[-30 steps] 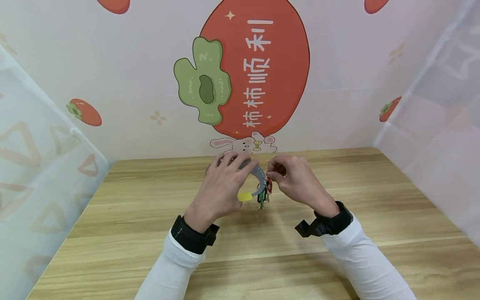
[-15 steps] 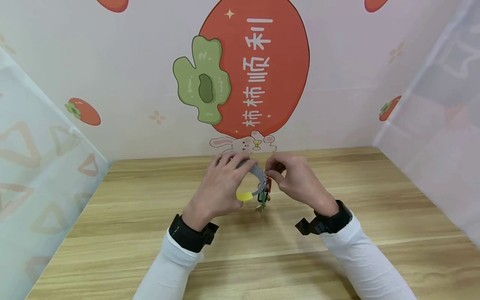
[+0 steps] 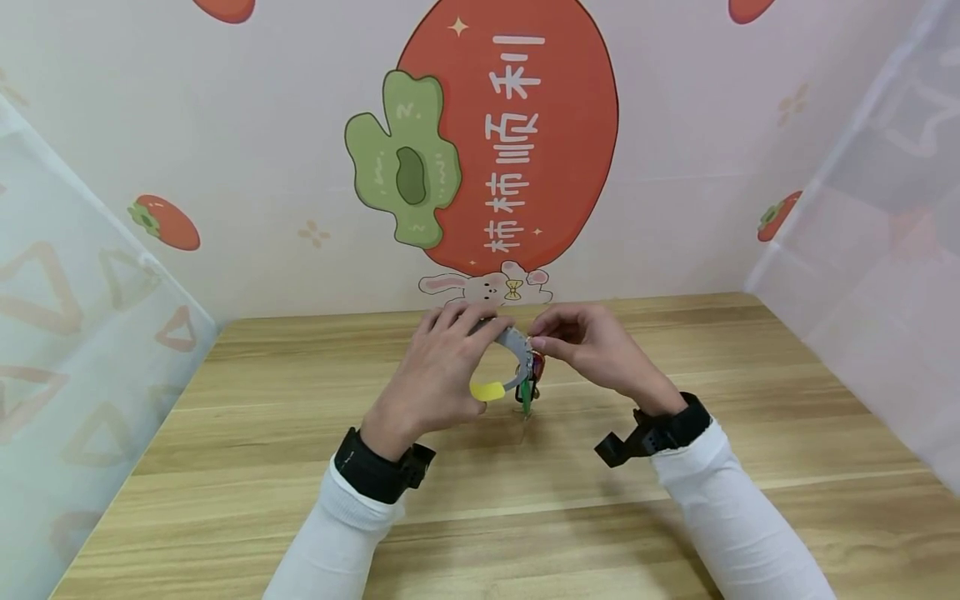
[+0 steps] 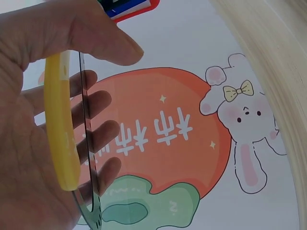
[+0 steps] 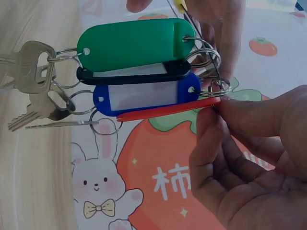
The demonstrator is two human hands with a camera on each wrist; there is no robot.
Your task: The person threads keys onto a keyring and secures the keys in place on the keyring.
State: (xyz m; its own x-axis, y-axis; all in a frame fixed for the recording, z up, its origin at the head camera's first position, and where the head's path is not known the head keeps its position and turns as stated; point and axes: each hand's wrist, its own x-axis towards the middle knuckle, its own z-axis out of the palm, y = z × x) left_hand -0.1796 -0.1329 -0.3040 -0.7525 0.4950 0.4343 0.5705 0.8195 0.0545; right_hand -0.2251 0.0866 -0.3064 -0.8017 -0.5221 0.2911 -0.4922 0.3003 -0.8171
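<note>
Upright in my left hand [image 3: 438,375] is a large flat grey metal key ring [image 3: 517,346] with a yellow section [image 4: 62,124]; my fingers and thumb curve around it. From its right side hang a green key tag [image 5: 134,45], a black key tag [image 5: 134,79], a blue key tag [image 5: 144,98] and a red key tag [image 5: 168,111]. Small wire rings join them to several metal keys [image 5: 33,72]. My right hand [image 3: 592,350] pinches the attachment end of the red tag between thumb and fingertip, beside the big ring.
A wooden table [image 3: 262,467] lies below both hands. Behind it stands a printed backdrop [image 3: 675,167] with a red persimmon and a rabbit, and pale side sheets [image 3: 67,333] flank the table. Each wrist wears a black camera strap [image 3: 375,471].
My right wrist has shifted slightly right and its fingers have straightened a little, still at the ring's right side. The hanging tags and keys have swung slightly. My left hand has barely moved.
</note>
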